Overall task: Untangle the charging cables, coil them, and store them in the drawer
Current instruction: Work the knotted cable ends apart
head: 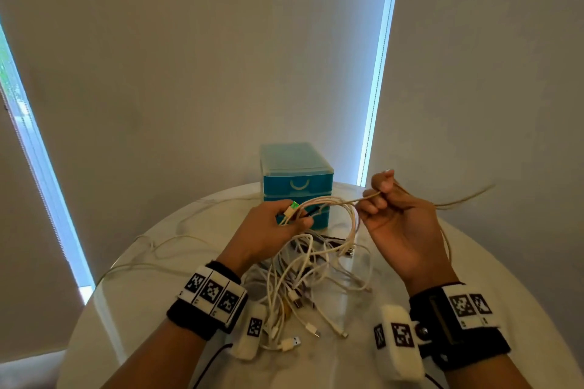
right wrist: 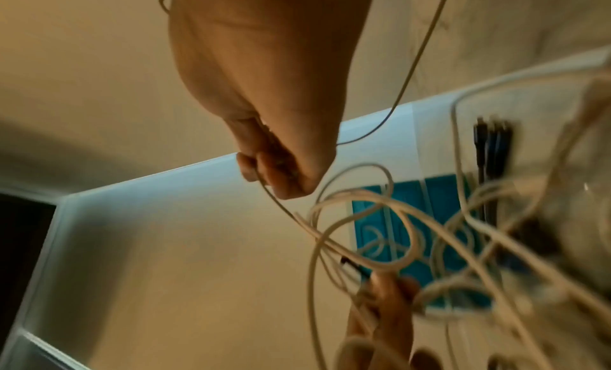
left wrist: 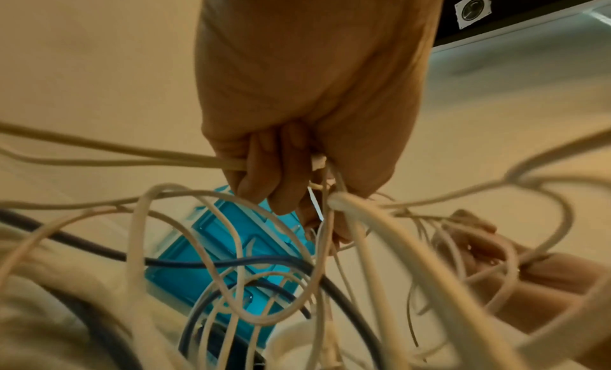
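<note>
Clearly early on, the left hand [head: 268, 230] clutches tangled charging cables [head: 316, 265] while the right hand [head: 395, 221] pinches one strand; nothing coiled, blue drawer [head: 297, 185] closed.

Drawer unit [head: 296, 171] partly behind cables [head: 319, 265]

No legible text; wristbands [head: 212, 292] show coded markers only.

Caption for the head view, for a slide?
Left hand holds tangled cables; right hand pulls one strand free before blue drawers.
</note>
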The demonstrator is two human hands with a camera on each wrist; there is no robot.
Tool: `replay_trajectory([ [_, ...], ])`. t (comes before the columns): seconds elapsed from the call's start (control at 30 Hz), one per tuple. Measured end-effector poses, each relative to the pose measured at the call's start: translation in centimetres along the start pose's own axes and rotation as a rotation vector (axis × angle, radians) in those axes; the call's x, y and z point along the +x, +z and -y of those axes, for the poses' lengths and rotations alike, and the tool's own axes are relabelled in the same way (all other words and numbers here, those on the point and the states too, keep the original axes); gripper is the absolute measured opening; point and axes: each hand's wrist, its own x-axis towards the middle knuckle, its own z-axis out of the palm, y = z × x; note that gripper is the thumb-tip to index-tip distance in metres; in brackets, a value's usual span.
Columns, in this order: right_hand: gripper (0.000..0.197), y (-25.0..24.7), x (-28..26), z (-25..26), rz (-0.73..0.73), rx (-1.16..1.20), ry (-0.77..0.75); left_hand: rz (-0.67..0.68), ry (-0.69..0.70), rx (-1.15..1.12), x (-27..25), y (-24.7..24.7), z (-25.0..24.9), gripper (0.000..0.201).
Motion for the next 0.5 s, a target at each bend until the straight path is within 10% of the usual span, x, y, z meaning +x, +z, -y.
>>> replay_trajectory([
  [0.23, 0.028, -1.0, 0.2, 0.8, -0.294, -0.619, -0.081, -0.103, -0.001, -0.133, 0.5, 0.2, 0.5, 0.016],
  [0.5, 0.016, 2.4, -1.7, -0.3, 0.250, -0.800, 0.412, -0.085, 0.046, -0.271, 0.0, 0.2, -0.2, 0.019],
])
